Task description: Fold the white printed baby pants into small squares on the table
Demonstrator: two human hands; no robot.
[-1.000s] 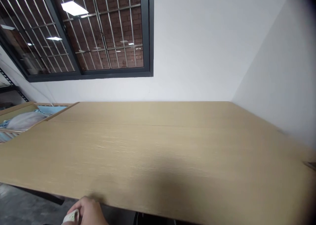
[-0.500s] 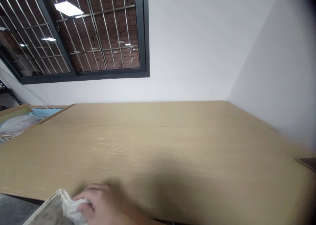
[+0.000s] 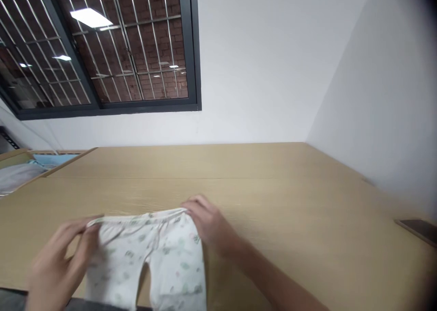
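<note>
left hand (image 3: pixel 56 261) and right hand (image 3: pixel 208 224) hold pants (image 3: pixel 160 252) on table (image 3: pixel 290 197); tray (image 3: pixel 70 159) far left.

left hand (image 3: pixel 56 263): fingers pinched | right hand (image 3: pixel 209 226): fingers pinched, palm down

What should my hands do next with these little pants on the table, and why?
Probably pull the pants a little farther onto the table and lay them flat. The left hand and right hand each hold an end of the waistband, while the legs reach the table's near edge.
</note>
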